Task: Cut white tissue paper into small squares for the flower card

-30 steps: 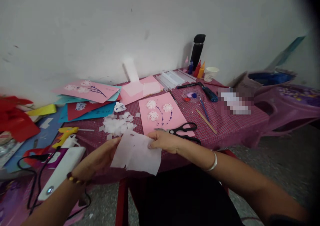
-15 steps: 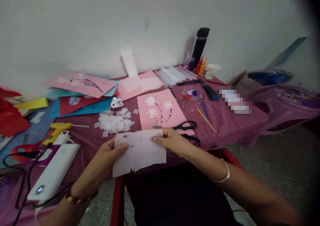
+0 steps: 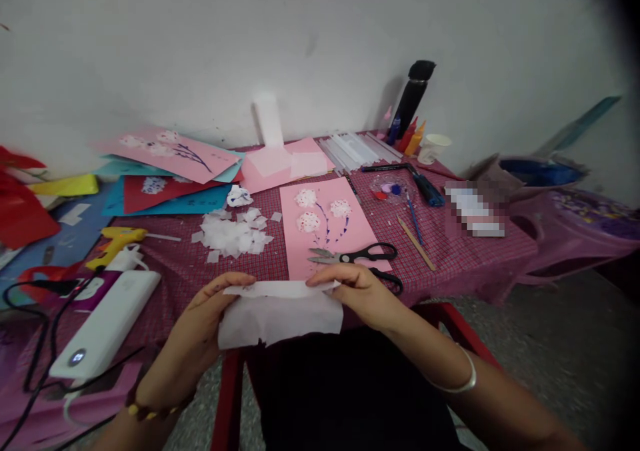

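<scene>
A white sheet of thin paper (image 3: 280,318) is stretched between my two hands at the table's front edge, its top edge folded over in a narrow strip. My left hand (image 3: 213,304) pinches its left end, and my right hand (image 3: 357,294) grips the right end with fingers over the fold. The lower edge of the sheet is ragged. Just beyond it, black-handled scissors (image 3: 350,256) lie on a pink card (image 3: 327,201) with white paper blossoms and painted dark-blue stems. Left of that card is a pile of small white paper squares (image 3: 233,232), with a crumpled paper ball (image 3: 239,196) behind.
A yellow glue gun (image 3: 117,241) and a white power bank (image 3: 107,324) with cables lie at left. Stacked cards (image 3: 173,154) stand behind. Glue sticks (image 3: 357,150), paint bottles (image 3: 413,138), a black flask (image 3: 413,98), a paper cup (image 3: 434,148) and a pencil (image 3: 417,243) are toward the right.
The top edge of the white sheet has been folded over toward me. Both hands have shifted onto the fold, fingers now along it. The camera view has shifted slightly.
</scene>
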### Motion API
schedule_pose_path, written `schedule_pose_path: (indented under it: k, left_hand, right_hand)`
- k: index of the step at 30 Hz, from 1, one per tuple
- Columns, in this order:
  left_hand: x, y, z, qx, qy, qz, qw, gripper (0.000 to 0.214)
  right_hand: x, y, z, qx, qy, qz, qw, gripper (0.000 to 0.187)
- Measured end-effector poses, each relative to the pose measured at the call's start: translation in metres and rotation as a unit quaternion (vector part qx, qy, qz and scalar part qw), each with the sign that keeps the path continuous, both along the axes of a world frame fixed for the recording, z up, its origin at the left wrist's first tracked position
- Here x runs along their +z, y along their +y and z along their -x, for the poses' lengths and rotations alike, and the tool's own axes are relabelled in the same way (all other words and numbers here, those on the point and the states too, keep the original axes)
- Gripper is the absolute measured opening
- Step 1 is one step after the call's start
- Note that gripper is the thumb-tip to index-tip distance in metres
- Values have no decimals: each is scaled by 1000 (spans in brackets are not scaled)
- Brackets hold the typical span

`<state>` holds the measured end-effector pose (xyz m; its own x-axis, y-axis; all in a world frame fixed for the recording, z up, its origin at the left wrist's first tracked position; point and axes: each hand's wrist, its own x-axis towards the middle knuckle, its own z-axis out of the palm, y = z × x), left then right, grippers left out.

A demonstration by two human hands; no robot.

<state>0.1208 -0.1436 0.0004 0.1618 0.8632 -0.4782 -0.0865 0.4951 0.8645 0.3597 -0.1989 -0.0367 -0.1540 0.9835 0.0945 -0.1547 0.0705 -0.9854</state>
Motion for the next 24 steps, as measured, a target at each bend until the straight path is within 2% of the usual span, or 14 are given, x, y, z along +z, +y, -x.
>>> schedule_pose_path:
  k: [3, 6, 9, 12, 14, 17, 21, 24]
  left_hand:
    - [1, -4, -1, 5, -26, 30, 999, 28]
    - [-3, -8, 2, -2, -95, 60, 994, 51]
    - [-17, -16, 9, 7, -227, 91, 970, 70]
    - [-37, -30, 15, 19, -308, 118, 944, 81]
    - [-49, -40, 16, 19, -336, 139, 931, 76]
    - [-57, -49, 16, 1, -348, 147, 926, 54]
    - [-54, -46, 17, -26, -308, 152, 939, 39]
    - [-53, -42, 17, -4, -242, 154, 958, 25]
  right_hand:
    - [4, -8, -2, 18, -18, -3, 1000, 25]
    - [7, -13, -2, 28, -43, 19, 999, 27]
    - [6, -14, -1, 34, -53, 32, 997, 29]
    - [2, -12, -1, 37, -45, 32, 998, 29]
    - [-2, -11, -1, 37, -43, 33, 998, 29]
    - [-7, -10, -3, 48, -56, 16, 997, 32]
    - [-5, -11, -4, 88, -84, -21, 992, 32]
    - [-1, -13, -4, 108, -102, -36, 988, 26]
